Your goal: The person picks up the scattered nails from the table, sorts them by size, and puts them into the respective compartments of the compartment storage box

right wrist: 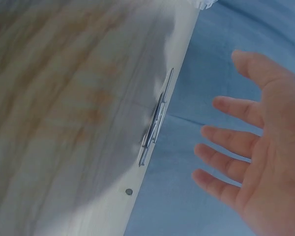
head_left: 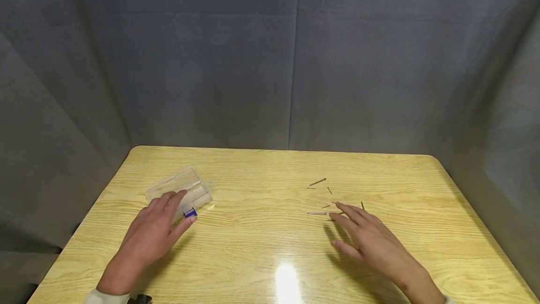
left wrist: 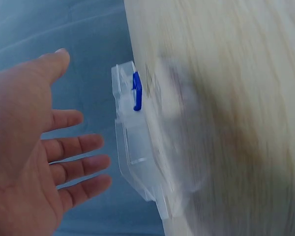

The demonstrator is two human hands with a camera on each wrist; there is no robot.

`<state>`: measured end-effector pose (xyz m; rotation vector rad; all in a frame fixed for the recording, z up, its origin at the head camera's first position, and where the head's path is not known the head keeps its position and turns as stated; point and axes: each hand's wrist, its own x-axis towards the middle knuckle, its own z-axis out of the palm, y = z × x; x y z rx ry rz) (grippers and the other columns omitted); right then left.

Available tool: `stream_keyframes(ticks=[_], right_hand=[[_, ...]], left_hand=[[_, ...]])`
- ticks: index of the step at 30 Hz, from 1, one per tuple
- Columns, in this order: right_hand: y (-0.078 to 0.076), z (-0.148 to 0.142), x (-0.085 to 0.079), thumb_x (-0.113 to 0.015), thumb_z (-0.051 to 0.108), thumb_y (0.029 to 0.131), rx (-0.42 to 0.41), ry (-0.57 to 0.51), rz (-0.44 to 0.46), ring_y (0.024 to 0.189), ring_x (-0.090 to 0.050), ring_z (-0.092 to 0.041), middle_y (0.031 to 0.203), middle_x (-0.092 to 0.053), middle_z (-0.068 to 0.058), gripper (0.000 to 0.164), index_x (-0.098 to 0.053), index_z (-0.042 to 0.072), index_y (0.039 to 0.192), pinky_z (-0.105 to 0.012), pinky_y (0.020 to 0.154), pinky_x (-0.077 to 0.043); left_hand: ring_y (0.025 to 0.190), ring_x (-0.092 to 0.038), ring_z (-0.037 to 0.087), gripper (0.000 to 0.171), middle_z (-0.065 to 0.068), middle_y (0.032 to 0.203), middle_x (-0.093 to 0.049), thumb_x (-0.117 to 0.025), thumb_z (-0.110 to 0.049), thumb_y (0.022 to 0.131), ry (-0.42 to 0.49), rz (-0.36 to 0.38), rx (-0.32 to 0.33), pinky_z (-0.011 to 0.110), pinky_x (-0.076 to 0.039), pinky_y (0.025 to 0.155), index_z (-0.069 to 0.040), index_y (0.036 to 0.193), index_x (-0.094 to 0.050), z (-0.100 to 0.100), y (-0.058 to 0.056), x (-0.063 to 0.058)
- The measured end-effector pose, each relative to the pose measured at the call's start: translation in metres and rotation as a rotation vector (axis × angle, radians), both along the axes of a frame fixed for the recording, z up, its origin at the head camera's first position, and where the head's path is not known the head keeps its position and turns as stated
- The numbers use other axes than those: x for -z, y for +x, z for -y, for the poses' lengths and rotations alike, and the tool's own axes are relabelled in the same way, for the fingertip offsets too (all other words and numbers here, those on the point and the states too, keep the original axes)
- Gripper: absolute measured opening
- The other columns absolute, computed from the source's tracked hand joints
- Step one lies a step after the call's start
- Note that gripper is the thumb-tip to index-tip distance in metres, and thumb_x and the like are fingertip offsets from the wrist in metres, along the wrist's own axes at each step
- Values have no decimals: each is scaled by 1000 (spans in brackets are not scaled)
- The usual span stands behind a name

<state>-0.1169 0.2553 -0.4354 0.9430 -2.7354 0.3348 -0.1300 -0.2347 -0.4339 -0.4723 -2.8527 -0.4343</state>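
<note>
On the left of the table lies a clear plastic box [head_left: 175, 184] with a blue latch [head_left: 190, 212]. My left hand [head_left: 153, 226] is over its near side, fingers spread; in the left wrist view a gap shows between the fingers [left wrist: 83, 145] and the box [left wrist: 137, 147]. To the right, several loose nails [head_left: 317, 213] of different lengths are scattered on the wood. Above the nearest ones hovers my right hand [head_left: 373, 243], its fingers extended and holding nothing. The right wrist view shows the nails [right wrist: 156, 120] apart from that hand [right wrist: 265, 147].
The light wooden table [head_left: 253, 233] has rounded far corners. Grey cloth [head_left: 211, 69] hangs behind it and on both sides. A longer nail [head_left: 317, 182] lies farther back in the scatter. Bright glare [head_left: 288, 283] shows near the front.
</note>
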Motion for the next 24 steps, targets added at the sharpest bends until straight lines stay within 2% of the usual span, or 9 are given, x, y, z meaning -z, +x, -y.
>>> stream_keyframes(ticks=[5, 11, 13, 16, 20, 24], right_hand=[[-1, -5, -1, -77, 31, 95, 21, -20, -21, 127, -56, -35, 141, -58, -15, 48, -66, 8, 136, -59, 98, -45], [-3, -12, -3, -80, 27, 92, 71, -4, -75, 111, -63, -33, 120, -66, -9, 44, -69, 6, 129, -57, 90, -49], [-3, -15, -3, -80, 26, 91, 90, -2, -91, 104, -65, -29, 112, -67, -6, 39, -72, 6, 124, -55, 86, -51], [-3, -18, -3, -79, 25, 92, 132, -13, -97, 89, -66, -20, 98, -67, 4, 24, -75, 11, 111, -47, 76, -54], [-3, -22, -4, -76, 24, 94, 212, -41, -41, 74, -61, -7, 85, -62, 17, 3, -74, 23, 94, -34, 62, -50], [-4, -27, -4, -75, 22, 94, 296, -57, 8, 68, -54, -3, 81, -59, 18, 8, -71, 26, 89, -30, 54, -44]], left_hand=[[117, -55, 43, 65, 24, 134, -54, -64, -43, 103, 18, -4, -48, 61, -46, 89, -1, 150, -47, 9, -2, 0], [91, -56, 39, 61, 25, 115, -56, -64, -40, 103, 43, -26, -153, 55, -48, 67, 3, 144, -50, 21, -5, 0], [86, -56, 36, 62, 24, 109, -56, -62, -42, 104, 65, -4, -178, 52, -47, 63, 4, 143, -51, 25, -6, 0], [88, -58, 37, 67, 24, 108, -58, -56, -49, 105, 97, 64, -221, 53, -48, 63, 6, 143, -50, 30, -7, -1], [97, -62, 41, 75, 23, 107, -62, -51, -56, 105, 120, 149, -276, 58, -50, 69, 9, 142, -48, 37, -9, -2], [95, -64, 41, 80, 23, 105, -64, -51, -59, 104, 119, 198, -292, 57, -51, 69, 11, 142, -48, 42, -12, -1]])
